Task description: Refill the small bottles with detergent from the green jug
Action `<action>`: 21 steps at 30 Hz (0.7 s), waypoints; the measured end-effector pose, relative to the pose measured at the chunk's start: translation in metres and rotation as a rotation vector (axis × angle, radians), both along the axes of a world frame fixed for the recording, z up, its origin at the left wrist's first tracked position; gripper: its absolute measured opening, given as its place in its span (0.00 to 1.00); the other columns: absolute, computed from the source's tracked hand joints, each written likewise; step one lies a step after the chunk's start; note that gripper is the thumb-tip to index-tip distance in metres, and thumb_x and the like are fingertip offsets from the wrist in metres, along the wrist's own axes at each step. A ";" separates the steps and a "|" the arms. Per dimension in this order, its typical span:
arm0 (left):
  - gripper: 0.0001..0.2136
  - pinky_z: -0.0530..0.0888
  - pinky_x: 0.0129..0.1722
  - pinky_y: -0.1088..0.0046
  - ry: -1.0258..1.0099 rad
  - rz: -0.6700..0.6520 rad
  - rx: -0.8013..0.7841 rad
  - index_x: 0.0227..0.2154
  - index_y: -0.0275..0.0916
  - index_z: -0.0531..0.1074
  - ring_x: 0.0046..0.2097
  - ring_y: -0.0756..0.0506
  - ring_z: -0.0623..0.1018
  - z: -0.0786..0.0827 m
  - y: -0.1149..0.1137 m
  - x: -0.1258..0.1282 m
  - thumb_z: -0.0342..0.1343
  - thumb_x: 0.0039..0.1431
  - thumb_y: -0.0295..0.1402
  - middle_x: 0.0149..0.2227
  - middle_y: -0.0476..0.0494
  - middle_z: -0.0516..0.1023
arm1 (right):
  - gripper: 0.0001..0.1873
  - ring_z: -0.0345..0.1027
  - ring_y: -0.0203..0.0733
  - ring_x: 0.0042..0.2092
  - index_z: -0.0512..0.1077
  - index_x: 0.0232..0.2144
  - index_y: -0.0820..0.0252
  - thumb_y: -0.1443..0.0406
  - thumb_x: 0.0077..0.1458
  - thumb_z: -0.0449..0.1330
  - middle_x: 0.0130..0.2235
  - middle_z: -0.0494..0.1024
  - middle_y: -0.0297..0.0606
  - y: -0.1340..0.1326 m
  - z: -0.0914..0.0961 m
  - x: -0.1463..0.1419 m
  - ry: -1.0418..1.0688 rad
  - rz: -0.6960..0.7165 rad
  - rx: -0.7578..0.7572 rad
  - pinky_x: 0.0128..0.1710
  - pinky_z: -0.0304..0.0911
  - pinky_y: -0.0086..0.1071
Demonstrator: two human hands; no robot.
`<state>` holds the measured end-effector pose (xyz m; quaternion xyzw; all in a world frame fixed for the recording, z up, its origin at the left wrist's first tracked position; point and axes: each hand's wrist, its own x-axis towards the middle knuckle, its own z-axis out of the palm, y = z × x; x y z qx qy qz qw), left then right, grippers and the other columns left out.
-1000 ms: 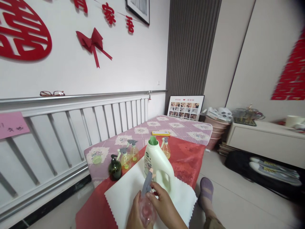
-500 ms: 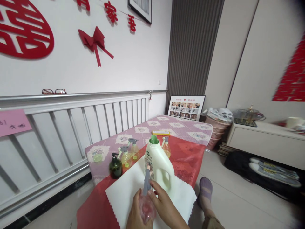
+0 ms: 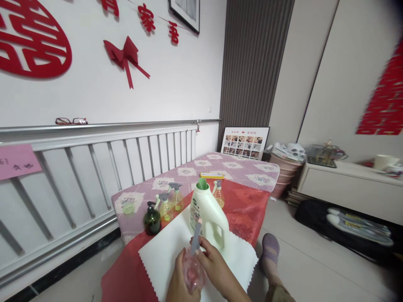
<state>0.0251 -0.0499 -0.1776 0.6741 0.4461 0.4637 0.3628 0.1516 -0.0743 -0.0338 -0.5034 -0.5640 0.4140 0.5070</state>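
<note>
Low in the view, my left hand (image 3: pixel 179 283) is wrapped round the body of a small pink spray bottle (image 3: pixel 192 274). My right hand (image 3: pixel 214 264) pinches the bottle's neck just under its grey spray head (image 3: pixel 196 233). Both hands hover over a white cloth (image 3: pixel 163 260) with zigzag edges. Right behind the spray bottle stands a large white detergent jug (image 3: pixel 208 216) with an open green spout.
A dark green pump bottle (image 3: pixel 152 219) and three small yellow spray bottles (image 3: pixel 176 199) stand on the low table's red cloth (image 3: pixel 248 209) and floral cover. A white railing (image 3: pixel 94 167) runs along the left. My socked foot (image 3: pixel 270 247) rests on the floor at right.
The grey spray head has turned slightly and now stands more upright between my fingers. My hands stay in the same place.
</note>
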 end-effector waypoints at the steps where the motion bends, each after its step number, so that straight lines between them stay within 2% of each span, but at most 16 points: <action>1: 0.39 0.68 0.61 0.65 -0.001 0.011 0.005 0.63 0.34 0.47 0.63 0.39 0.68 -0.002 0.000 0.001 0.53 0.46 0.32 0.63 0.29 0.65 | 0.14 0.72 0.46 0.45 0.73 0.44 0.58 0.60 0.58 0.56 0.42 0.79 0.38 0.001 0.000 0.000 -0.011 -0.004 0.002 0.48 0.67 0.38; 6: 0.32 0.69 0.60 0.61 -0.009 0.056 0.060 0.63 0.30 0.46 0.62 0.40 0.70 -0.005 0.001 0.005 0.44 0.57 0.38 0.62 0.25 0.66 | 0.11 0.73 0.46 0.44 0.74 0.40 0.58 0.64 0.55 0.56 0.40 0.80 0.37 0.002 -0.003 -0.004 -0.065 -0.053 0.039 0.45 0.67 0.37; 10: 0.36 0.71 0.59 0.61 -0.003 0.036 0.017 0.61 0.31 0.48 0.62 0.37 0.70 0.001 0.000 0.005 0.51 0.50 0.39 0.60 0.25 0.69 | 0.09 0.74 0.49 0.43 0.74 0.36 0.59 0.66 0.50 0.58 0.38 0.80 0.38 0.003 -0.010 -0.011 -0.044 -0.155 0.042 0.44 0.67 0.39; 15: 0.37 0.68 0.63 0.59 -0.001 0.079 0.006 0.59 0.30 0.51 0.64 0.34 0.67 0.013 -0.001 0.004 0.56 0.45 0.35 0.61 0.22 0.66 | 0.14 0.74 0.55 0.45 0.73 0.39 0.62 0.63 0.49 0.59 0.41 0.81 0.46 0.003 -0.017 -0.022 0.012 -0.252 0.026 0.47 0.67 0.46; 18: 0.36 0.64 0.65 0.61 -0.024 0.051 -0.008 0.59 0.31 0.54 0.66 0.35 0.64 0.018 -0.001 -0.001 0.56 0.46 0.37 0.62 0.24 0.65 | 0.15 0.75 0.56 0.47 0.72 0.39 0.61 0.61 0.49 0.60 0.42 0.81 0.48 0.002 -0.019 -0.028 0.068 -0.298 0.018 0.50 0.67 0.47; 21: 0.35 0.62 0.66 0.64 -0.090 -0.040 -0.123 0.61 0.34 0.55 0.68 0.38 0.61 0.023 0.001 -0.014 0.55 0.49 0.40 0.65 0.29 0.62 | 0.13 0.76 0.56 0.47 0.72 0.37 0.59 0.61 0.47 0.61 0.42 0.82 0.47 0.003 -0.022 -0.033 0.126 -0.325 0.017 0.49 0.68 0.46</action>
